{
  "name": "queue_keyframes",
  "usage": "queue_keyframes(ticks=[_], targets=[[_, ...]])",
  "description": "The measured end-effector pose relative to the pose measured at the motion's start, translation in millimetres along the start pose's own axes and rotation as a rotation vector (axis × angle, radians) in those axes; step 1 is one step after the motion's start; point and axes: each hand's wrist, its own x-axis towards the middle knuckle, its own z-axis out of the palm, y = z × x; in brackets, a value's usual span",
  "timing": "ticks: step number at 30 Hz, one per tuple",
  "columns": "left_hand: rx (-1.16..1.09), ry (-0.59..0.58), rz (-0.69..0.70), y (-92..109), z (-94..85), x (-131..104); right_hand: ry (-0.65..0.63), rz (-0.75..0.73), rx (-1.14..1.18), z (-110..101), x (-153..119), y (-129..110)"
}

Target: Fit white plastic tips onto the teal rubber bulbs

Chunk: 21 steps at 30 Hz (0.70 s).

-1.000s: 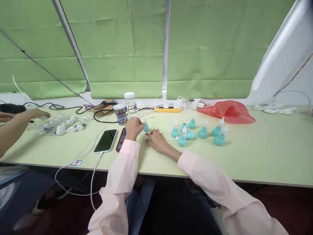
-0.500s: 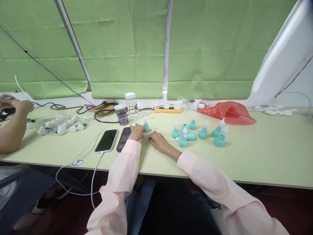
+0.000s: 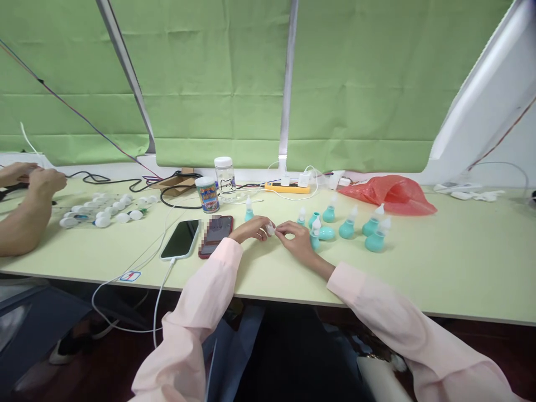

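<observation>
My left hand is closed around a small whitish, translucent piece, too small to make out fully. From the right, my right hand pinches at that same piece, fingertips meeting those of the left just above the table. Behind my left hand stands a teal squeeze bulb with a clear nozzle, like a nasal aspirator. Several similar bulbs are grouped to the right; one upright bulb is partly hidden by my right hand. A teal bulb lies on its side, and a short open teal one stands beside it.
Left of my hands lie a red-edged phone and a white-cased phone on a cable. Behind are a printed can, a clear jar, a yellow power strip and a red bag. A co-worker's hands work far left.
My left hand has left the upright bulb and moved right to the small whitish piece. My right hand has risen slightly and shifted right, now pinching at the piece.
</observation>
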Motion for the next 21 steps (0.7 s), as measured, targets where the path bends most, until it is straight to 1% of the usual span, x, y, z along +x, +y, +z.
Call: queue_keyframes(ticks=[3, 7, 11, 15, 21], targets=[[-0.143, -0.008, -0.041, -6, 6.0, 5, 0.071, -0.015, -0.001, 1, 1, -2], [-0.240, 0.018, -0.135, -16, 12.3, 8, 0.104, -0.042, 0.003, 1, 0, -4], [-0.239, 0.042, -0.191, -21, 18.7, 9, 0.076, -0.073, 0.009, 0, 0, -7], [-0.222, 0.042, -0.222, -21, 23.3, 7, 0.030, -0.055, 0.005, 0, 0, -9], [-0.251, 0.003, -0.172, -23, 26.7, 7, 0.021, -0.031, 0.003, 2, 0, -7]])
